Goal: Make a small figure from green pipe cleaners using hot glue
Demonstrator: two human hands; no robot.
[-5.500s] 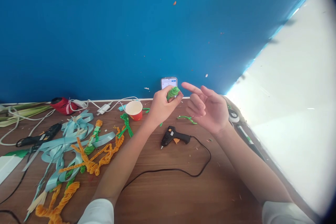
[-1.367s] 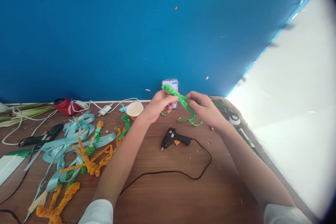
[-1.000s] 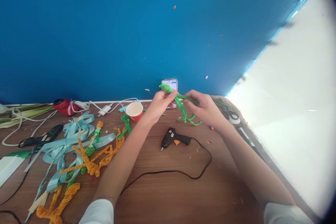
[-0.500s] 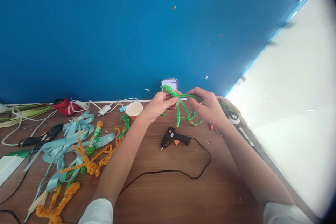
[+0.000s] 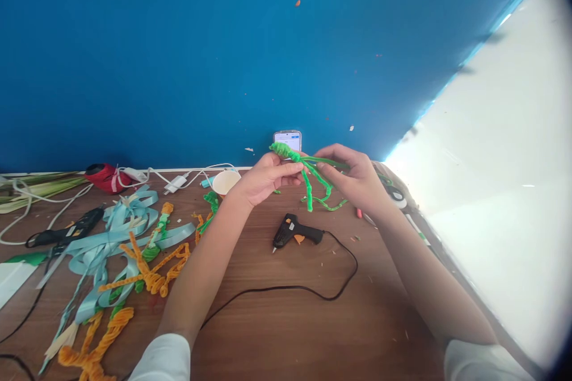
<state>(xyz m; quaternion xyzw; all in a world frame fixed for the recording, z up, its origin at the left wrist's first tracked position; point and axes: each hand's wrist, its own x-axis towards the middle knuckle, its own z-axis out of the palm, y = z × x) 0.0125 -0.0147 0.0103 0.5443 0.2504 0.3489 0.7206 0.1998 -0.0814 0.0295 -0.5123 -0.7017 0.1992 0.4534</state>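
A bright green pipe-cleaner figure (image 5: 286,151) has a thick coiled end at the left and several loose strands trailing right and down. My left hand (image 5: 272,177) pinches it just below the coil, thumb on top. With fingers closed, my right hand (image 5: 351,174) grips the strands that stretch to the right. Other strands hang free between the two hands. Behind the coiled end, a phone (image 5: 292,140) leans on the blue wall. On the table below lies a black glue gun (image 5: 295,231), its nozzle toward the lower left.
Orange pipe-cleaner figures (image 5: 152,277) and pale blue ribbon (image 5: 127,214) are heaped at the left, near a second glue gun (image 5: 78,229). A paper cup (image 5: 226,181) stands behind my left forearm. The glue gun's black cord (image 5: 286,288) loops across the table.
The hanging green strands have shifted slightly and swung right. Both hands keep their hold in nearly the same place, and the view has moved a little.
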